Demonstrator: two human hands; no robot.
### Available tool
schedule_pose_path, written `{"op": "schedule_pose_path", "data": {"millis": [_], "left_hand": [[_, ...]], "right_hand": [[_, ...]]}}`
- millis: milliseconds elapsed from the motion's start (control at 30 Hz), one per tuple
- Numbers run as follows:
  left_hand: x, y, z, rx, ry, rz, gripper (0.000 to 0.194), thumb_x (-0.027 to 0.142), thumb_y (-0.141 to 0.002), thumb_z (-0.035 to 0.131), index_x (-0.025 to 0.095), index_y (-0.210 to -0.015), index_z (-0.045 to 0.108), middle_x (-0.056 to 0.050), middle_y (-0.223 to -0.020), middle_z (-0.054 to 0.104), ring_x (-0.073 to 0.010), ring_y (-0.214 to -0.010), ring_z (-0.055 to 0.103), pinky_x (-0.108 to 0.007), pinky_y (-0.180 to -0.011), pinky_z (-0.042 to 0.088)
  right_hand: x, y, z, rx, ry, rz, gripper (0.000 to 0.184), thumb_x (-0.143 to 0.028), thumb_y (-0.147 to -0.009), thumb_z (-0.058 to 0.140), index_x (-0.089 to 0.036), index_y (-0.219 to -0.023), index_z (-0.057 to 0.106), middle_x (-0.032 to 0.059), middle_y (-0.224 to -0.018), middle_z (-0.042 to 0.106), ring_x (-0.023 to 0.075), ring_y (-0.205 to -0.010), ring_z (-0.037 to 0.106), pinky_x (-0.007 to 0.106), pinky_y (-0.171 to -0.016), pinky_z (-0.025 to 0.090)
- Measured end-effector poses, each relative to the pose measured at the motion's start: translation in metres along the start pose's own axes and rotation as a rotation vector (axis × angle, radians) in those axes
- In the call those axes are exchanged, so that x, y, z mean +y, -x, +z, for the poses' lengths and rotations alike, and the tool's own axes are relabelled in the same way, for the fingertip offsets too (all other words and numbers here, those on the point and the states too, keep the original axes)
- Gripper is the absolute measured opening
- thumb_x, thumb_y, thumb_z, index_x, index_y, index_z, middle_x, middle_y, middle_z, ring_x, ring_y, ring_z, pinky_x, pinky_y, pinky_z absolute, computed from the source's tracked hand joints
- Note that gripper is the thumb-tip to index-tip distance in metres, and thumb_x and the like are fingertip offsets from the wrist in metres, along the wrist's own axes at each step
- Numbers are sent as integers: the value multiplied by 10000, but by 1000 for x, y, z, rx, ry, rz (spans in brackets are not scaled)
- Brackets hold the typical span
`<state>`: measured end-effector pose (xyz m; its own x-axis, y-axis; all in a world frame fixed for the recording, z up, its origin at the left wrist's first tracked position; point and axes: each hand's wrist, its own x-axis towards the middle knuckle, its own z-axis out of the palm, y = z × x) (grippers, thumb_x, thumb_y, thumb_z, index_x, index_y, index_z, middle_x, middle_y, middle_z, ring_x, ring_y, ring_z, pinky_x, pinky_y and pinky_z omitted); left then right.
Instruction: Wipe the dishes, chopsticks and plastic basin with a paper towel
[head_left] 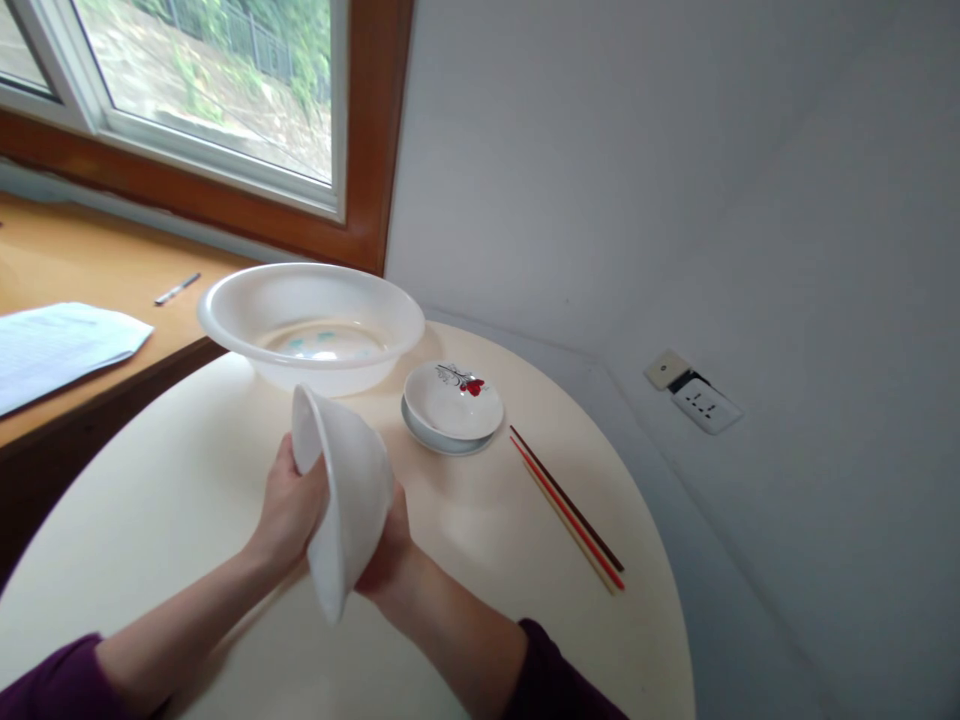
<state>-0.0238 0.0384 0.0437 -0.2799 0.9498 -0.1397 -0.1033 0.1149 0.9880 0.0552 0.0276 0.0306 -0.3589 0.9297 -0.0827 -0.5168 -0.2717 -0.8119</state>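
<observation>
A white bowl (356, 490) is tilted on its side above the table, its opening facing left. My left hand (291, 505) grips it at the rim, with some fingers hidden inside the bowl. Against its outer side lies my right hand (390, 550), supporting it from the right; most of those fingers are hidden behind it. Just beyond the bowl stands a large whitish plastic basin (315, 375) that seems to hold some clear water. To the right, a small white dish with a red flower (450, 405) sits on another dish (442, 442).
Several chopsticks, among them a red one (570, 512), lie on the right of the round cream table (480, 620). A wooden desk (90, 245) with papers (64, 345) and a pen (178, 289) adjoins at the left. The wall (600, 180) has a socket (705, 404).
</observation>
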Motion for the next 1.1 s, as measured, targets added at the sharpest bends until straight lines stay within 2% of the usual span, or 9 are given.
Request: {"op": "schedule_pose_path", "data": {"millis": [100, 233, 333, 433, 533, 667, 833, 1000, 1100], "left_hand": [[-2, -4, -3, 16, 17, 18, 372, 395, -629, 697, 152, -876, 560, 5, -733, 613, -145, -636, 540, -232, -550, 442], [-7, -10, -4, 15, 10, 3, 374, 423, -601, 712, 167, -838, 575, 3, -692, 618, -143, -560, 544, -227, -478, 429], [-8, -12, -5, 39, -55, 37, 331, 404, -595, 720, 190, -819, 603, 5, -702, 636, -158, -578, 571, -225, -475, 440], [-10, -13, -6, 13, -103, 70, 317, 420, -602, 718, 200, -811, 627, 3, -706, 656, -173, -615, 590, -222, -492, 457], [-14, -15, -7, -23, -175, 121, 316, 451, -620, 707, 201, -802, 642, -3, -705, 662, -179, -643, 591, -218, -524, 467], [-18, -16, -9, -50, -255, 202, 304, 468, -649, 686, 210, -806, 647, 3, -725, 654, -173, -676, 579, -205, -553, 456], [-16, -17, -9, -76, -272, 207, 295, 470, -669, 672, 210, -807, 645, -3, -738, 655, -176, -688, 577, -203, -558, 455], [-17, -20, -11, -125, -206, 128, 357, 486, -649, 687, 194, -850, 648, -18, -739, 672, -185, -661, 595, -220, -536, 475], [-17, -19, -10, -161, -132, 45, 383, 474, -632, 707, 180, -870, 647, -30, -747, 686, -190, -641, 614, -235, -526, 494]], "right_hand": [[2, 4, 1, 26, -212, 104, 580, -670, -735, 358, -198, -920, 640, 83, -937, 704, 288, -1002, 607, 439, -820, 501], [9, 16, -6, 90, -270, 128, 510, -593, -752, 413, -181, -941, 646, 82, -1079, 670, 266, -1074, 580, 429, -951, 427], [15, 30, -14, 90, -242, 72, 544, -597, -791, 346, -192, -1012, 633, 74, -1188, 619, 246, -1157, 529, 429, -1000, 381], [17, 43, -22, 73, -141, 22, 613, -620, -817, 239, -210, -1084, 608, 71, -1226, 595, 243, -1195, 498, 456, -972, 403], [13, 50, -32, 55, -64, 19, 637, -610, -828, 184, -219, -1099, 607, 63, -1253, 575, 248, -1146, 540, 470, -908, 449], [4, 51, -43, 37, -49, -5, 603, -558, -841, 198, -203, -1065, 631, 75, -1223, 596, 251, -1060, 591, 470, -844, 481], [-5, 50, -46, 47, -76, -7, 647, -564, -855, 164, -189, -1065, 647, 95, -1184, 620, 264, -1013, 611, 485, -865, 465], [-6, 50, -50, 134, -47, -34, 536, -502, -852, 259, -205, -1065, 651, 72, -1126, 654, 247, -1043, 598, 444, -901, 452], [-7, 50, -54, 196, -33, -41, 511, -529, -823, 334, -201, -1044, 657, 68, -1050, 686, 249, -1030, 601, 416, -886, 460]]}}
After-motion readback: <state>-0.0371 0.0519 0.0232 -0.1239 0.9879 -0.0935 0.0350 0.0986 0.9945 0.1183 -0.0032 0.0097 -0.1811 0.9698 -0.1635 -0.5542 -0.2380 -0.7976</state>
